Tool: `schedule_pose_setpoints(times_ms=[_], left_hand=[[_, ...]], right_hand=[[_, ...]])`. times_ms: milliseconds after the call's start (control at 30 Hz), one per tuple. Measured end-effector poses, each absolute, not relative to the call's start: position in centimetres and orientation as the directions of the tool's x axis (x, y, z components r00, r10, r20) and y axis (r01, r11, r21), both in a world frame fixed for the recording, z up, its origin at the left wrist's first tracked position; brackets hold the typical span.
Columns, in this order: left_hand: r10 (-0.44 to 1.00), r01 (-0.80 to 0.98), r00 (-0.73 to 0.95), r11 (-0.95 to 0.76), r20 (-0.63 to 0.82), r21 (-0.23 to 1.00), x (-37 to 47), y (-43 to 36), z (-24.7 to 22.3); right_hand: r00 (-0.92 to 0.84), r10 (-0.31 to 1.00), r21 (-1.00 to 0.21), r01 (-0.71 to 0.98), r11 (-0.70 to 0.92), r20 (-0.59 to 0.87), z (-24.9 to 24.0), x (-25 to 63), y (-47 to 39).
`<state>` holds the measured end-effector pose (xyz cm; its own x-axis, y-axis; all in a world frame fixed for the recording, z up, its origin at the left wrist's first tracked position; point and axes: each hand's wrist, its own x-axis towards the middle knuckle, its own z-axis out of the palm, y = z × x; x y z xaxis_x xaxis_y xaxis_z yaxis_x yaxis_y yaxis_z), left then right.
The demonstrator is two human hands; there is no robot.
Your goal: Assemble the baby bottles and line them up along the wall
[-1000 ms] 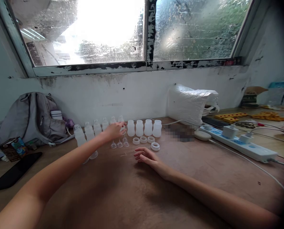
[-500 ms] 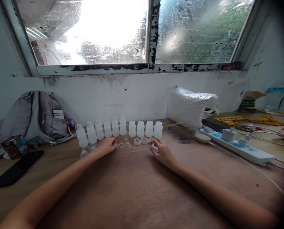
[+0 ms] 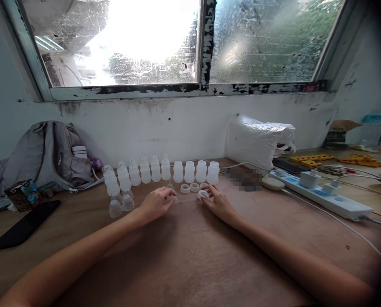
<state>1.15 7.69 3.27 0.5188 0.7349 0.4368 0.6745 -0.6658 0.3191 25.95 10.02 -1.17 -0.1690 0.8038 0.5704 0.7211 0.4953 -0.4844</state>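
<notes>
- Open bottles [image 3: 189, 172] stand upright along the wall [image 3: 152, 125], leaving our hands room
- Our left hand [image 3: 155, 205] is bunched, perhaps around a small clear piece its fingers partly hide
- Our right hand [image 3: 221, 207] grips a white ring [image 3: 199, 196] by its rim
- Loose rings [image 3: 185, 191] lie flat, within our reach

Two bare forearms reach forward from the lower corners; the left hand [image 3: 157, 204] and right hand [image 3: 220, 204] curve inward, palms down, fingers bent.
</notes>
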Motion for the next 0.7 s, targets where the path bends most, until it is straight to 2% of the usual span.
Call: schedule_pose_setpoints(times_ms=[133, 367, 700], left_hand=[[0.699, 0.578, 0.589, -0.716, 0.407, 0.392, 2.7, 5.8, 1.2], [0.734, 0.472, 0.560, -0.664, 0.385, 0.580, 2.7, 6.1, -0.7], [0.747, 0.378, 0.557, -0.617, 0.363, 0.690, 2.4, 6.3, -0.3]], right_hand=[[-0.274, 0.676, -0.396, 0.638, 0.660, 0.685, -0.3, 24.8, 8.4], [-0.395, 0.501, -0.287, 0.487, 0.825, 0.770, 0.1, 22.6, 5.7], [-0.549, 0.541, -0.354, 0.416, 0.838, 0.637, -0.4, 21.4, 5.1]])
